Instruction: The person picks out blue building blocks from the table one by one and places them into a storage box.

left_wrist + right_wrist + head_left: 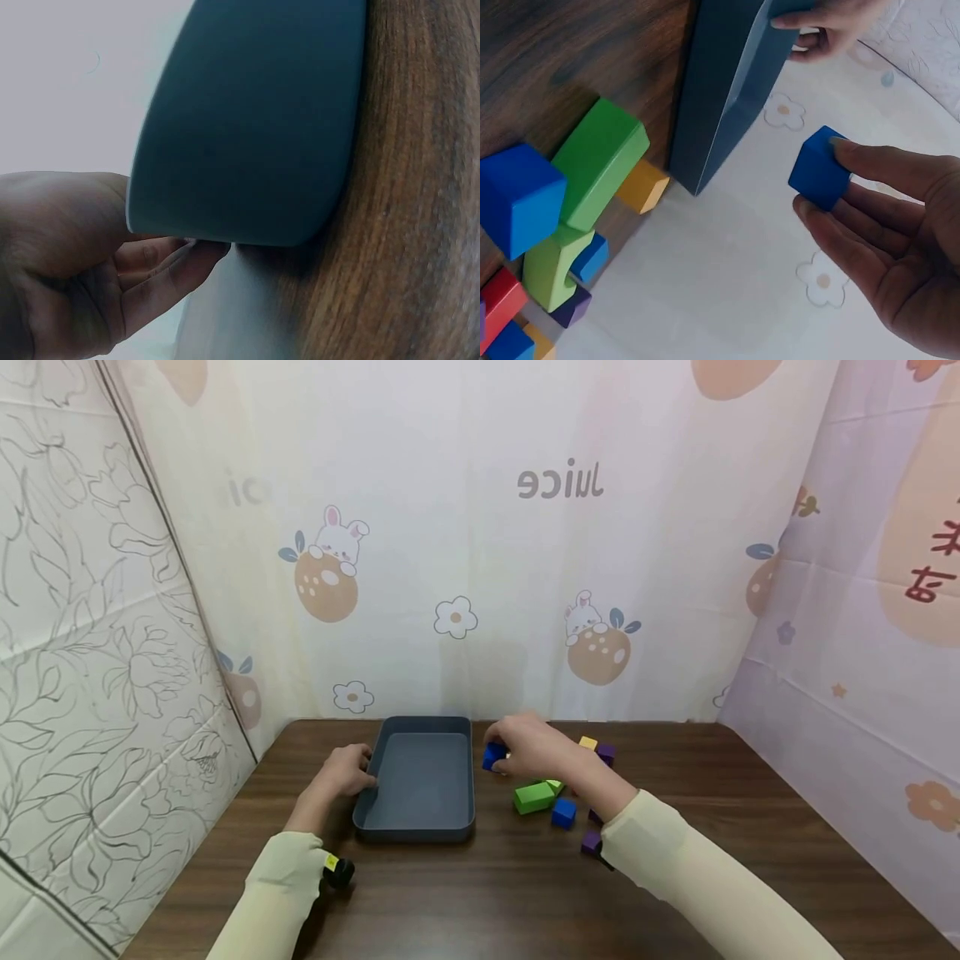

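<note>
My left hand (339,778) grips the left rim of a shallow grey-blue tray (422,781), thumb over the edge inside and fingers outside. The left wrist view shows this hand (71,262) against the tray's end wall (247,127). To the tray's right, my right hand (534,747) pinches a blue block (492,756) between thumb and fingers. That same blue block (821,168) appears raised off the table in the right wrist view. No blocks show inside the tray. Below the right forearm lie a green block (534,798) and another blue block (564,813).
Several more blocks lie near the right forearm, including purple (591,842) and yellow (588,743) ones; a red block (501,307) shows at the right wrist. The brown wooden table (480,902) meets a printed curtain (480,543) behind. My forearm partly hides the pile.
</note>
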Demonstrator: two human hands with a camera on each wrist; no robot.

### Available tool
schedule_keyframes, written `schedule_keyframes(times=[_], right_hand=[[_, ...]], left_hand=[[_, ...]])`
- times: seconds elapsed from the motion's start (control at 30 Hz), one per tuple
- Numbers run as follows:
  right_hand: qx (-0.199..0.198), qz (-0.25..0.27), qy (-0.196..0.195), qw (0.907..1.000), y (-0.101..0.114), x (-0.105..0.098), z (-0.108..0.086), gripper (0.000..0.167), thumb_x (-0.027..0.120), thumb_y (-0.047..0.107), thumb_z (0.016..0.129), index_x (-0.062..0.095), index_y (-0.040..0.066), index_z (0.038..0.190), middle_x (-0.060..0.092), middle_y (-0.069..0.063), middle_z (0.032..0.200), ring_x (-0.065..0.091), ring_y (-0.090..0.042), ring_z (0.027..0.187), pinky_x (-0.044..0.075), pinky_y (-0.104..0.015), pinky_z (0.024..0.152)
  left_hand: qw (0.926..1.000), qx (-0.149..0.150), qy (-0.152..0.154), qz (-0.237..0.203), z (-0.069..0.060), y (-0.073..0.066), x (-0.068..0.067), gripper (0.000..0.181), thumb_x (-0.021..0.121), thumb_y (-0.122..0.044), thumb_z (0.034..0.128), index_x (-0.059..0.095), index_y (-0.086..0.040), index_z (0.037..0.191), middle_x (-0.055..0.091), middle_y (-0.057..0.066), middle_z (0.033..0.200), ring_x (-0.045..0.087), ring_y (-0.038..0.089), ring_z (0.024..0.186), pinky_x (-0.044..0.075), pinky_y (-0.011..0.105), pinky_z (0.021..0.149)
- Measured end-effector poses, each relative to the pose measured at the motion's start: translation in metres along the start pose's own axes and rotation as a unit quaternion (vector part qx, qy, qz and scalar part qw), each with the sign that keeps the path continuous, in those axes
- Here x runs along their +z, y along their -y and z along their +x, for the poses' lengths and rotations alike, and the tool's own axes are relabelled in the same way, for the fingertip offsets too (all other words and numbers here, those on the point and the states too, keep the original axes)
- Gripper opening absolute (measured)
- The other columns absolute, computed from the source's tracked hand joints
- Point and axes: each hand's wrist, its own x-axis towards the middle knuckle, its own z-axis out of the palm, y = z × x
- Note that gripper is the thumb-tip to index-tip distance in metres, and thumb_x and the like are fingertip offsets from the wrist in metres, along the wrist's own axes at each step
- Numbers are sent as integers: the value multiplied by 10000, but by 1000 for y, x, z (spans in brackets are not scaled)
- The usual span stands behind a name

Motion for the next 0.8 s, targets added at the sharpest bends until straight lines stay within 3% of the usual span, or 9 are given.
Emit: schedule_keyframes(times=[0.33, 0.5, 0.6, 0.8], right_hand=[[-329, 111, -36, 9994, 25, 21, 30, 323, 819, 173, 948, 755, 70, 1247, 762, -51, 1131, 703, -172, 993, 613, -341, 862], [-459, 63, -6, 9989, 38, 31, 41, 316, 824, 173, 943, 762, 74, 1237, 764, -54, 1144, 702, -173, 1000, 615, -342, 873], [-520, 46, 63, 9986, 43, 36, 46, 305, 823, 168, 943, 765, 74, 1227, 762, -51, 1139, 692, -148, 975, 618, -317, 858], [-677, -93, 91, 9976, 47, 43, 55, 265, 817, 165, 947, 775, 78, 1194, 759, -18, 1070, 652, -106, 896, 598, -248, 813]], left_hand=[[10000, -22, -21, 5, 0, 0, 1, 506, 819, -65, 889, 609, 104, 1317, 732, 226, 1115, 707, 344, 1010, 597, 486, 865], [9997, -58, -28, -227, -1, 0, 2, 488, 806, -31, 882, 606, 110, 1304, 733, 225, 1081, 720, 293, 902, 627, 417, 721], [9991, -123, 17, -409, -2, 0, 2, 481, 793, -13, 889, 597, 114, 1310, 725, 238, 1093, 722, 284, 873, 630, 385, 638], [9989, -131, 47, -449, -2, -1, 1, 504, 792, -13, 895, 584, 124, 1334, 711, 267, 1137, 725, 315, 920, 632, 383, 639]])
